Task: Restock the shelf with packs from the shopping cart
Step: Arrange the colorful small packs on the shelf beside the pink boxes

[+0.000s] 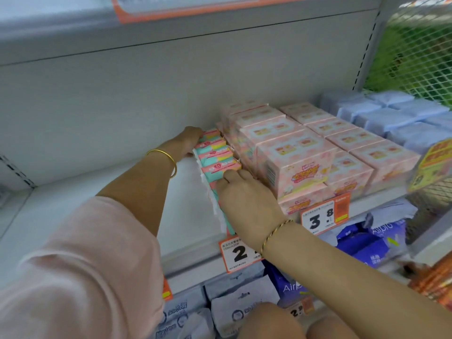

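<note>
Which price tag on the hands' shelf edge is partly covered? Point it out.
The tag with the big 2, below the teal-and-pink packs: the right forearm crosses its right side. The 3.8 tag beneath the pink boxes shows fully.

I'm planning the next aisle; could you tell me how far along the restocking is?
Done: one row of teal-and-pink soft packs stands beside the pink cardboard boxes. In hand: the left hand and right hand hold that row's ends. Left: the white metal shelf beside it is bare; cart out of view.
</note>
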### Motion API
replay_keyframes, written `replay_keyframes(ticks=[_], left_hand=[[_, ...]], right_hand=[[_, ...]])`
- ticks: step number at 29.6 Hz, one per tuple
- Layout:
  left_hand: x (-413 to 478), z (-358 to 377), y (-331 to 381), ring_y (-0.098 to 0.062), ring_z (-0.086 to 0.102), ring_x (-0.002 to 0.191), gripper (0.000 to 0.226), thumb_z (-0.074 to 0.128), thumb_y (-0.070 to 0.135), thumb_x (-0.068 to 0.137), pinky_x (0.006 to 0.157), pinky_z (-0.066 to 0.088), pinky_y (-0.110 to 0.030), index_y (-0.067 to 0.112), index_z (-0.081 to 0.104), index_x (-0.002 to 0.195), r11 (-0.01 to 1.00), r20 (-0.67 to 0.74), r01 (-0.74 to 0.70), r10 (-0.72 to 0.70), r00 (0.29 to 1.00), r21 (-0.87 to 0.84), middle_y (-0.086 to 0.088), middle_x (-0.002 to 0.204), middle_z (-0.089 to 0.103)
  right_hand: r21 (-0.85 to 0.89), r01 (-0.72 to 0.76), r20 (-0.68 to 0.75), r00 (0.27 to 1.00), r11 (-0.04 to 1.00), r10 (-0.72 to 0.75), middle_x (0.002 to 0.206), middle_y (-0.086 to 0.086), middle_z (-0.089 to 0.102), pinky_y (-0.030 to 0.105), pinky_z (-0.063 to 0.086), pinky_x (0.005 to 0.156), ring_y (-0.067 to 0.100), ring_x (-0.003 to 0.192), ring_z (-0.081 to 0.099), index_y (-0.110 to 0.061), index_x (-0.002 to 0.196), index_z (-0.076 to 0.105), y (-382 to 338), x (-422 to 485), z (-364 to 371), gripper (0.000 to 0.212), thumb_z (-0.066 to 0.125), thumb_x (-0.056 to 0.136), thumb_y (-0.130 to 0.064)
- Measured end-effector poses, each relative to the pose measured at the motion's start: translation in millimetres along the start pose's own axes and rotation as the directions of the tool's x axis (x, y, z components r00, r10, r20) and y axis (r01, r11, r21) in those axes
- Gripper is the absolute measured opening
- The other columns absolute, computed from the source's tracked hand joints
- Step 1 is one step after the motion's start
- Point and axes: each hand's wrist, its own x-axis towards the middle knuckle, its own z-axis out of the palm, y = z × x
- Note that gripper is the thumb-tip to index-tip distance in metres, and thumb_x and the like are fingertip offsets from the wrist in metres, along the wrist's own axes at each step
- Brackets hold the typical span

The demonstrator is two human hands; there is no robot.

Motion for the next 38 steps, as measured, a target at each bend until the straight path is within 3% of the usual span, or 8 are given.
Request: replay_keyframes(ticks=[4, 8, 12, 18, 26, 30, 33, 38], left_hand=[[-16, -6, 6, -0.03, 0.051, 0.117, 0.044, 0.03, 0.023, 0.099, 0.096, 0.041, -0.035, 0.007, 0.034, 0.139, 0.999, -0.138, -0.042, 0.045, 0.989, 0.02, -0.016, 0.133, 0.049], [-61, -10, 22, -0.033, 0.054, 0.113, 0.042, 0.045, 0.02, 0.088, 0.095, 0.05, -0.04, 0.004, 0.048, 0.127, 0.976, -0.271, -0.137, 0.087, 0.958, -0.17, -0.018, 0.128, 0.053], [-169, 18, 34, -0.02, 0.052, 0.074, 0.013, 0.043, 0.009, 0.086, 0.065, 0.045, -0.029, 0.016, 0.05, 0.077, 0.786, -0.352, -0.428, 0.286, 0.891, -0.446, -0.007, 0.077, 0.052], [-288, 127, 27, -0.012, 0.054, 0.07, 0.022, 0.044, 0.001, 0.092, 0.06, 0.041, -0.019, 0.022, 0.049, 0.091, 0.595, -0.17, -0.514, 0.537, 0.826, -0.618, -0.007, 0.095, 0.056], [-311, 273, 41, -0.023, 0.054, 0.096, 0.022, 0.048, 0.001, 0.087, 0.084, 0.042, -0.023, 0.002, 0.057, 0.107, 0.63, 0.264, -0.743, 0.774, 0.575, -0.227, -0.013, 0.108, 0.055], [-304, 297, 32, -0.028, 0.055, 0.095, 0.025, 0.048, 0.001, 0.084, 0.082, 0.046, -0.044, 0.004, 0.057, 0.107, 0.58, 0.275, -0.808, 0.796, 0.538, -0.098, -0.013, 0.105, 0.056], [-302, 298, 29, -0.024, 0.055, 0.094, 0.028, 0.046, -0.002, 0.084, 0.082, 0.045, -0.034, 0.005, 0.056, 0.109, 0.615, 0.26, -0.775, 0.779, 0.57, -0.144, -0.011, 0.106, 0.055], [-302, 298, 30, -0.014, 0.049, 0.09, 0.03, 0.044, -0.004, 0.084, 0.081, 0.042, -0.026, 0.004, 0.056, 0.111, 0.609, 0.279, -0.782, 0.781, 0.559, -0.135, -0.003, 0.102, 0.05]], right_hand=[[0.023, 0.029, 0.122, 0.992, 0.999, -0.031, 0.135, 0.013, 0.042, 0.039, 0.04, 0.1, 0.031, 0.125, 0.039, -0.004, 0.13, 0.044, 0, -4, -8, 0.038, 0.038, 0.093, 0.0], [0.148, 0.071, 0.079, 0.993, 0.986, -0.083, 0.13, 0.017, 0.047, 0.041, 0.046, 0.093, 0.034, 0.119, 0.046, -0.001, 0.128, 0.049, 8, -28, -21, 0.037, 0.043, 0.091, 0.002], [0.297, 0.081, 0.077, 0.991, 0.951, -0.109, 0.122, 0.01, 0.057, 0.035, 0.04, 0.094, 0.025, 0.114, 0.052, -0.008, 0.125, 0.057, 40, -79, -52, 0.031, 0.044, 0.098, -0.018], [0.293, -0.182, 0.149, 0.978, 0.939, 0.143, 0.112, 0.009, 0.069, 0.012, 0.036, 0.077, 0.02, 0.101, 0.062, -0.006, 0.112, 0.067, 128, -168, -94, 0.024, 0.056, 0.091, -0.011], [0.042, -0.643, 0.319, 0.734, 0.765, 0.6, 0.108, 0.019, 0.067, 0.044, 0.048, 0.09, 0.035, 0.096, 0.063, 0.003, 0.105, 0.068, 262, -247, -70, 0.022, 0.052, 0.092, -0.004], [-0.136, -0.658, 0.517, 0.59, 0.74, 0.62, 0.104, 0.019, 0.065, 0.042, 0.05, 0.092, 0.034, 0.1, 0.062, 0.0, 0.107, 0.064, 279, -248, -38, 0.025, 0.043, 0.098, -0.01], [-0.281, -0.586, 0.622, 0.492, 0.76, 0.609, 0.067, 0.009, 0.046, 0.031, 0.051, 0.072, 0.022, 0.063, 0.048, -0.012, 0.07, 0.053, 287, -239, -6, 0.032, 0.042, 0.1, -0.015], [-0.239, -0.718, 0.618, 0.407, 0.654, 0.673, 0.108, 0.013, 0.046, 0.004, 0.045, 0.065, 0.022, 0.101, 0.047, 0.008, 0.135, 0.037, 288, -242, 36, 0.039, 0.035, 0.101, -0.009]])
